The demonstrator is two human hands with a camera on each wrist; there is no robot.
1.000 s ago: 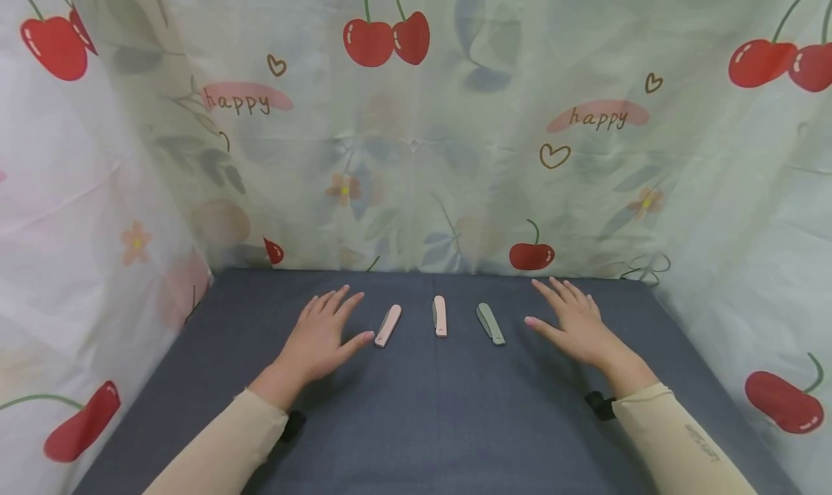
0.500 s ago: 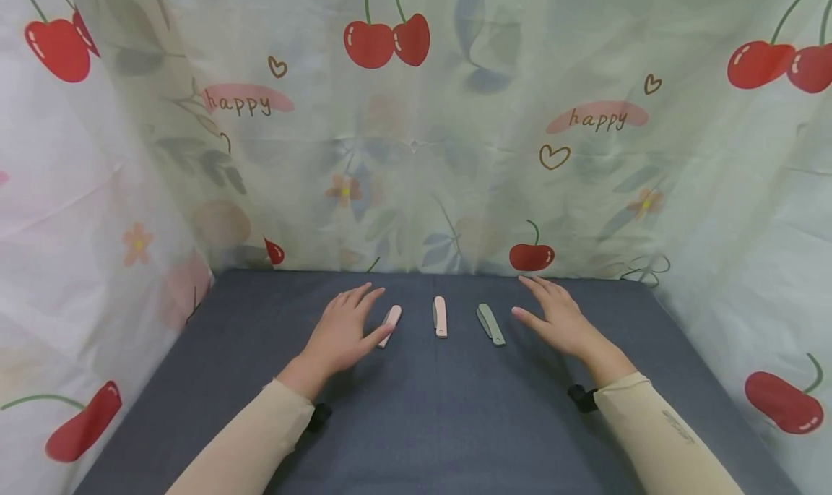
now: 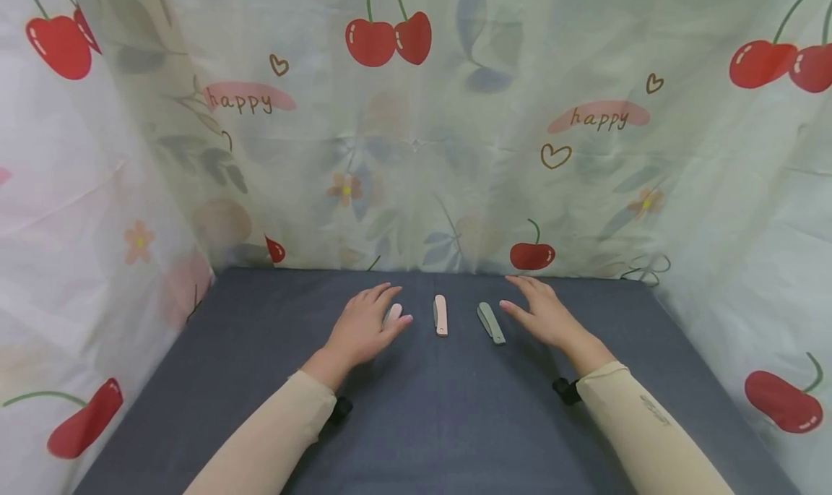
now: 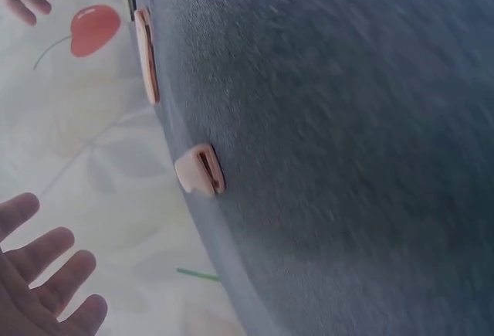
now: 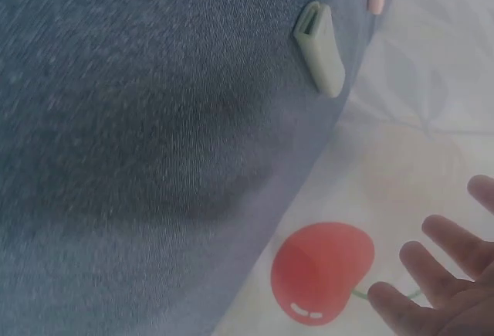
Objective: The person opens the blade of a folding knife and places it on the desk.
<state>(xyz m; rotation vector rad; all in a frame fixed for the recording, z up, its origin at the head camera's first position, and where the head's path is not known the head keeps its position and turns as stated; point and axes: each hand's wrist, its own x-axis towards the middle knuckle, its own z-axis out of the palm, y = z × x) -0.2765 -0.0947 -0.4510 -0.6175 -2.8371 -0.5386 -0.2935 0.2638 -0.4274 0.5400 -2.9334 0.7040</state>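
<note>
Closing in on the row from both sides in the head view: we are bringing the left hand (image 3: 365, 329) over the left pink folded knife (image 3: 393, 312), and its fingers (image 3: 383, 295) are lying straight and slightly spread, gripping nothing. Only the far tip of that knife is showing past the knuckles. A second ago it was lying fully exposed beside the thumb, and half a second ago it was half covered, so we are sliding inward and forward. The right hand (image 3: 542, 314) is also creeping left, now just beside the green folded knife (image 3: 491, 322), fingers straight and apart, not touching it. The middle pink knife (image 3: 440, 314) is lying untouched between them on the grey counter (image 3: 429, 408). Judging from this, we are setting up for a pickup on the outer two knives; neither is lifted.

In the left wrist view we are seeing the left pink folded knife (image 4: 201, 170) end-on, flat on the counter, with the fingers (image 4: 46, 255) hanging spread and well off the surface at the frame edge. Motion blur is smearing the cloth.

In the right wrist view the green folded knife (image 5: 322, 46) is lying flat, clear of the hand, while the fingers (image 5: 448, 243) are showing apart and empty above the cherry-print curtain (image 5: 324, 270).
</note>
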